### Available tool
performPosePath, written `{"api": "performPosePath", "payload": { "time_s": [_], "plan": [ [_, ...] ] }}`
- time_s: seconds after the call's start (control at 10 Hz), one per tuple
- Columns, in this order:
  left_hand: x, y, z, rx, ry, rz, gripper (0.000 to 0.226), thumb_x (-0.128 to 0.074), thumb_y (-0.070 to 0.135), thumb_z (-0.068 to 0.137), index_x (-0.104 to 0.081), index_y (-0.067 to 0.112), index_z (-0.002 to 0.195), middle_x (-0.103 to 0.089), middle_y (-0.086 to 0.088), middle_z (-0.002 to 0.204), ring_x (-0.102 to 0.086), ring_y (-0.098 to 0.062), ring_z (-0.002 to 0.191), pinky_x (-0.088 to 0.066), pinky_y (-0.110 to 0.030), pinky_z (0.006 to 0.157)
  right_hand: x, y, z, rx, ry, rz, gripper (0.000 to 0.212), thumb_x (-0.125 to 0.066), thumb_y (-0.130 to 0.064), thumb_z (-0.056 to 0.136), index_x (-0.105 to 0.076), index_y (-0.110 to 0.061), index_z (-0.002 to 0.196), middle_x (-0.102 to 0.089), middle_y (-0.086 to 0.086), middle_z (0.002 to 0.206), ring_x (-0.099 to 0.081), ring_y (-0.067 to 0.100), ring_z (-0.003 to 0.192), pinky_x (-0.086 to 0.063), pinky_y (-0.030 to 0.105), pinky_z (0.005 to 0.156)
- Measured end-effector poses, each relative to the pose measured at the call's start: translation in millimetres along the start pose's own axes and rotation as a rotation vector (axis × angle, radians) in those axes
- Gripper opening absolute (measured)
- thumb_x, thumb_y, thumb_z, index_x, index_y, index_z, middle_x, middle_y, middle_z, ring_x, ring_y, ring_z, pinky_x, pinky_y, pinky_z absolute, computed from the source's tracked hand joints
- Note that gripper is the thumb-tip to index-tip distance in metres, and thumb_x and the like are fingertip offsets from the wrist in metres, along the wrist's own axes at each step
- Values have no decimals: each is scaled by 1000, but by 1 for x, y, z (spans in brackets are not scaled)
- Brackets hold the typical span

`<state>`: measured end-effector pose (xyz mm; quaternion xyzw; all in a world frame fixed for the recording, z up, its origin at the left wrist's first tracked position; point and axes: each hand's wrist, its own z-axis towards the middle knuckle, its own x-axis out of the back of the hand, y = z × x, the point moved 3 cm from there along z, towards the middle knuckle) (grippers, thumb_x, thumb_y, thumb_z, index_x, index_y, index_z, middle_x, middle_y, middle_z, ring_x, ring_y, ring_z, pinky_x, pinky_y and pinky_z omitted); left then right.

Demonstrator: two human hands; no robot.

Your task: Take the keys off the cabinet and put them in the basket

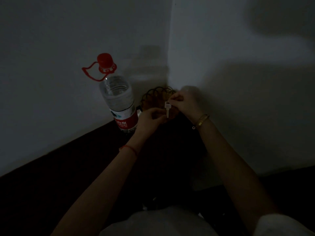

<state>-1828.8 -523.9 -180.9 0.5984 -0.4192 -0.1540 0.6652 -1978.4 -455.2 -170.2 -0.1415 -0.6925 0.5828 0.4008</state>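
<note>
Both hands are up over the dark cabinet (71,167), right in the corner where the two walls meet. The right hand (185,102) is pinched shut on the top of the key (167,109), at the ring end, so the key dangles straight down with the blade pointing at the cabinet. The left hand (150,119) is just beside it, fingers curled in narrow with the fingertips right at the blade's tip. Can't honestly tell if it's actually touching the key or just next to it, it's really dim in here.

Biggest thing besides the cabinet is the bottle (119,103), clear with water in it, a red label, red cap and a red carry loop sticking out to the left. It stands upright against the left wall, just left of the left hand.

Behind the hands, tucked in the corner, is the basket (154,96), a dark wire one with looped rim. The key hangs in front of it, roughly over its near edge, not in it yet.

Small stuff: gold bangle (202,120) on the right wrist, thin red string (131,149) on the left wrist. Only one key is clearly visible; whether more hang on the ring I can't make out.
</note>
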Motion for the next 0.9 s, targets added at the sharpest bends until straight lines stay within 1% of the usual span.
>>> {"api": "performPosePath", "payload": {
  "time_s": [0.1, 0.2, 0.3, 0.4, 0.5, 0.6, 0.7, 0.8, 0.9],
  "plan": [
    [-1, -1, 15, 12, 26, 61, 27, -68, 16, 83, -70, 10, 109, -73, -9, 109, -68, -17, 98, -55, -26, 82, -7, 5, 20, -22, -10, -36, 14, -67, -2, 80, -65, 9, 89, -64, 18, 85, -60, 26, 82, -50, 38, 76],
    [-2, -6, 27, 18, 79, 100, 27, -67, 17, 83, -71, 10, 109, -73, -8, 109, -67, -14, 98, -53, -22, 79, -13, 8, 35, -18, 15, -154, 14, -68, -3, 79, -71, 7, 89, -70, 26, 92, -63, 28, 82, -46, 28, 73],
    [0, -12, 30, 20, 119, 144, 25, -67, 18, 82, -72, 9, 106, -74, -9, 106, -68, -16, 98, -54, -27, 84, -20, 13, 44, 15, 11, -376, 15, -70, -8, 76, -74, 3, 85, -69, 26, 94, -63, 35, 88, -43, 26, 69],
    [6, -18, 31, 9, 168, 172, 23, -68, 21, 83, -72, 10, 103, -75, -8, 102, -68, -15, 94, -54, -27, 83, -34, 14, 47, 33, -38, -489, 18, -68, -12, 77, -70, 4, 82, -68, 28, 92, -62, 39, 88, -47, 36, 71],
    [11, -22, 32, -23, 193, 187, 21, -68, 23, 84, -72, 10, 100, -75, -7, 99, -66, -9, 87, -51, -18, 75, -49, 11, 48, 69, -136, -578, 23, -61, -20, 83, -69, 0, 91, -71, 24, 99, -65, 40, 93, -51, 39, 77],
    [15, -22, 30, -56, 199, 203, 19, -67, 20, 83, -73, 10, 98, -76, -8, 95, -70, -15, 87, -55, -25, 77, -54, 8, 44, 58, -183, -640, 30, -59, -24, 84, -67, -5, 106, -70, 22, 109, -64, 39, 102, -53, 44, 87],
    [17, -22, 27, -78, 197, 220, 17, -65, 19, 84, -73, 11, 97, -76, -7, 93, -70, -15, 85, -55, -28, 76, -56, 11, 42, 83, -207, -762, 30, -55, -21, 87, -65, -4, 109, -68, 23, 112, -63, 40, 105, -52, 46, 87],
    [19, -24, 22, -116, 187, 246, 15, -65, 19, 84, -72, 13, 96, -76, -5, 94, -67, -9, 82, -48, -11, 70, -56, 5, 36, 78, -246, -823, 26, -54, -15, 87, -64, -1, 107, -66, 24, 112, -62, 41, 105, -52, 46, 86],
    [23, -25, 17, -148, 185, 243, 16, -65, 17, 84, -72, 13, 97, -76, -3, 95, -64, -5, 80, -41, -1, 65, -52, 2, 34, 98, -206, -753, 24, -57, -14, 86, -66, 1, 102, -68, 25, 108, -62, 40, 101, -52, 41, 83]
  ]
}}
